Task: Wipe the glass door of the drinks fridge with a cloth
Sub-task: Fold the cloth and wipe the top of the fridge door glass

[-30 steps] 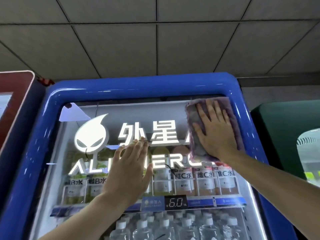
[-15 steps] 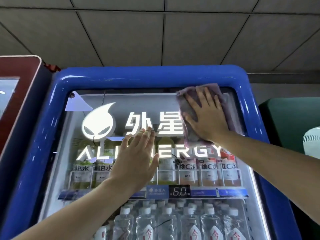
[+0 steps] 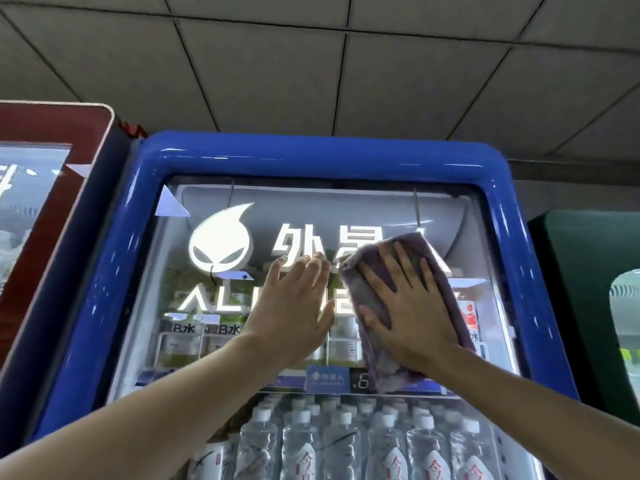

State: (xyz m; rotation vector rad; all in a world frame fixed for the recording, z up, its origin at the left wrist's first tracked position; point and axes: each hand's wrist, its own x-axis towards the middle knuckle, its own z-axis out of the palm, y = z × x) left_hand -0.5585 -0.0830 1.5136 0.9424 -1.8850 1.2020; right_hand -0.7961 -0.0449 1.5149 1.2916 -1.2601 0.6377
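Note:
The drinks fridge has a thick blue frame [image 3: 311, 154] around a glass door [image 3: 194, 306] with a lit white logo behind it. A purple cloth [image 3: 446, 296] lies flat on the glass right of centre. My right hand [image 3: 408, 306] presses it there with fingers spread. Just left of the cloth, my left hand [image 3: 294, 306] rests flat on the bare glass and holds nothing. The hands and cloth hide part of the logo lettering.
Shelves of water bottles [image 3: 346, 445] show behind the glass below my hands. A dark red cabinet [image 3: 59, 202] stands close on the left and a dark green unit [image 3: 581, 289] on the right. Ceiling tiles fill the top.
My right hand has slid the cloth down and leftward from the door's top right corner to the middle. My left hand has stayed flat on the glass.

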